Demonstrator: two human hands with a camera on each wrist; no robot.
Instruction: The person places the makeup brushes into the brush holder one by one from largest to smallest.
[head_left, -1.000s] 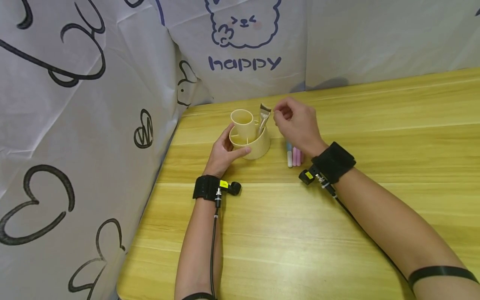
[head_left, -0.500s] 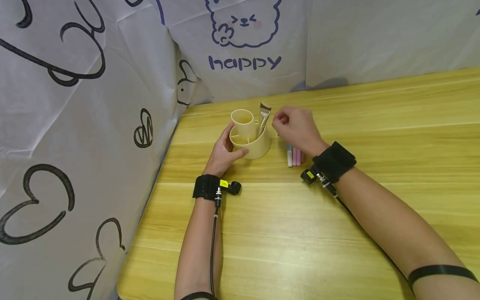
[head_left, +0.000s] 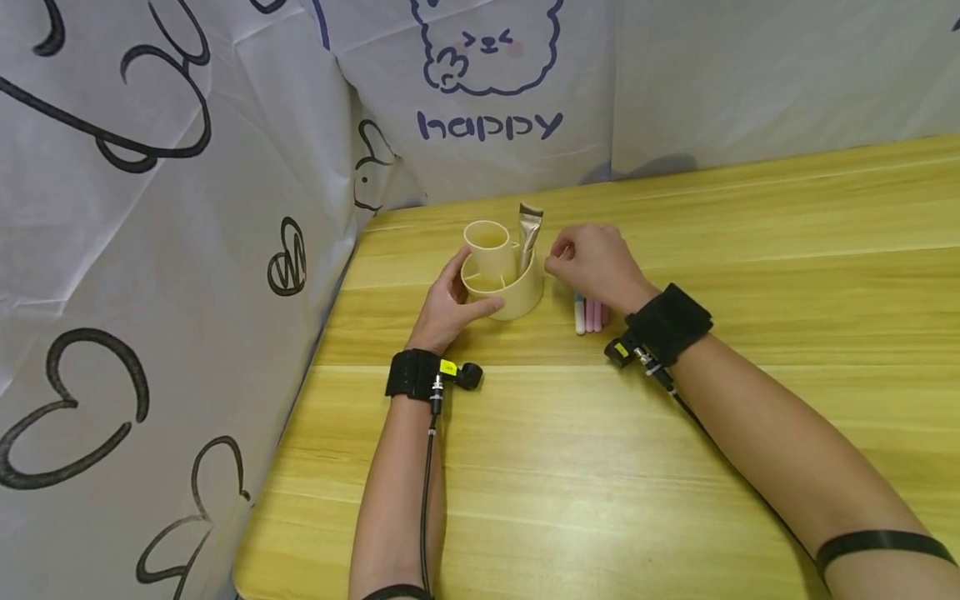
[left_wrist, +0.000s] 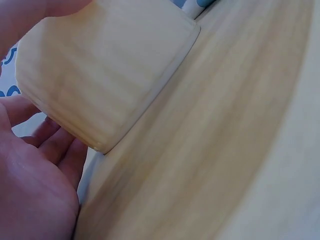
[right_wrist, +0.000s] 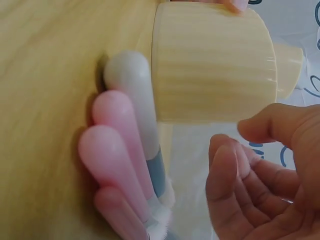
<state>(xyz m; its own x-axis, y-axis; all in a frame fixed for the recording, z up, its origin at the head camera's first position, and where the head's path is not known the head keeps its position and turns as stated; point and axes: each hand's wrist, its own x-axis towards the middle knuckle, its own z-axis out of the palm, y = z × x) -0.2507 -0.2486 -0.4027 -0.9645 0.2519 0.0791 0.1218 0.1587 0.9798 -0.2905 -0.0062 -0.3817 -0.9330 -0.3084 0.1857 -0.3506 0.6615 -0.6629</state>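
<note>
A pale yellow pen holder with divided compartments and a taller round cup stands on the table. My left hand grips its left side, thumb across the front and fingers behind. A slim silvery thing with a flared, dark-edged top stands tilted in the right compartment; brush or tube, I cannot tell. To the right of the holder hovers my right hand, fingers loosely curled, nothing between thumb and fingers in the right wrist view. Below it lie a white-and-blue marker and several pink markers, partly hidden.
The wood-grain table ends at a left edge beside a white cloth with black drawings. Another white cloth hangs behind the table. Each wrist wears a black strap with a camera and a cable.
My right hand has lowered slightly beside the holder, its fingers nearer the rim. The holder has shifted very slightly to the right under my left hand.
</note>
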